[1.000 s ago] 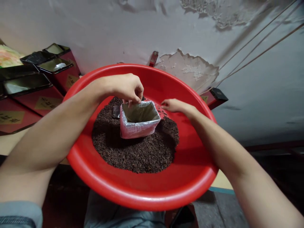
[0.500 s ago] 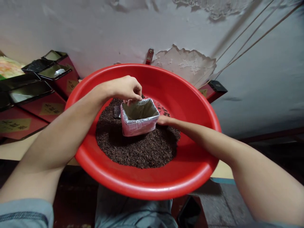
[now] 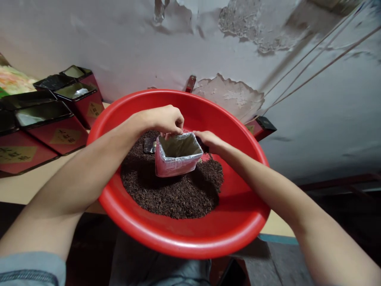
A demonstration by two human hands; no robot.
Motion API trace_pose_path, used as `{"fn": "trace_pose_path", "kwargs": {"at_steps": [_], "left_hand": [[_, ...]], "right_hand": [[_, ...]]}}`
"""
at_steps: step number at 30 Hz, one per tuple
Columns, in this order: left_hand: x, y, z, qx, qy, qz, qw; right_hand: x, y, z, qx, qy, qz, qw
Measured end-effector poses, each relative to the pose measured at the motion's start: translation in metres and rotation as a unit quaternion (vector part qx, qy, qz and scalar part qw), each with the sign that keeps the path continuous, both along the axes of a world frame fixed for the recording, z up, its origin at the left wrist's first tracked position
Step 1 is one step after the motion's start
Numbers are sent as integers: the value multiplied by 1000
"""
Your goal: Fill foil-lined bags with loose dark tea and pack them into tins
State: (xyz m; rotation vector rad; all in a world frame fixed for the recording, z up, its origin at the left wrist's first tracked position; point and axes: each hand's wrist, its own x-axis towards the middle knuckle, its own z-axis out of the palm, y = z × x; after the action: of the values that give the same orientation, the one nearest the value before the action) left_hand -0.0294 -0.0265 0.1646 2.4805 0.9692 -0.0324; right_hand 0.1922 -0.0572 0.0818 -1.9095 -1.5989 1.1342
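Inside a wide red plastic basin (image 3: 238, 206) lies a heap of dark loose tea leaves (image 3: 178, 198). A clear plastic-lined, pinkish rectangular tea bag (image 3: 178, 167) is held above the heap, its mouth spread and facing up. My left hand (image 3: 169, 120) pinches the bag's far left rim, fingers closed. Just right of the bag's mouth is my right hand (image 3: 210, 141), fingers curled around a dark clump of tea leaves; its fingertips are partly hidden behind the bag. A small black object (image 3: 149, 145) rests on the leaves left of the bag.
Several red and black tea boxes (image 3: 67, 133) with tops uncovered stand at the left on the pale table (image 3: 35, 182). Another red box (image 3: 262, 128) lies behind the basin's right rim. A peeling wall (image 3: 119, 47) rises close behind, with cords (image 3: 321, 75) at the right.
My right hand has risen from low beside the bag to near its rim, with dark leaves now at its fingers. My left hand keeps its pinch. The view has tilted slightly up.
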Motion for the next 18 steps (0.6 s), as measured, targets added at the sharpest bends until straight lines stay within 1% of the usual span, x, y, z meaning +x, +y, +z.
{"fn": "trace_pose_path", "kwargs": {"at_steps": [2, 3, 4, 5, 7, 10, 12, 15, 18], "left_hand": [[0, 2, -2, 1, 0, -7, 1000], [0, 3, -3, 2, 0, -9, 1000], [1, 4, -4, 3, -2, -10, 1000], [1, 5, -5, 2, -2, -9, 1000], [1, 6, -5, -3, 0, -4, 1000], [1, 4, -4, -8, 8, 1, 1000], [2, 2, -3, -8, 12, 4, 1000], [2, -1, -1, -8, 20, 14, 1000], [3, -2, 0, -6, 29, 22, 999]], "right_hand": [[4, 4, 16, 24, 132, -63, 989], [4, 4, 25, 49, 201, -75, 975], [3, 2, 33, 78, 257, -74, 960], [0, 0, 40, 111, 291, -63, 948], [-10, -3, 48, 176, 328, -47, 927], [-31, -4, 49, 243, 372, -37, 895], [-43, -5, 47, 264, 395, -32, 879], [-56, -8, 45, 278, 412, -32, 867], [-64, -14, 45, 277, 426, -39, 860]]}}
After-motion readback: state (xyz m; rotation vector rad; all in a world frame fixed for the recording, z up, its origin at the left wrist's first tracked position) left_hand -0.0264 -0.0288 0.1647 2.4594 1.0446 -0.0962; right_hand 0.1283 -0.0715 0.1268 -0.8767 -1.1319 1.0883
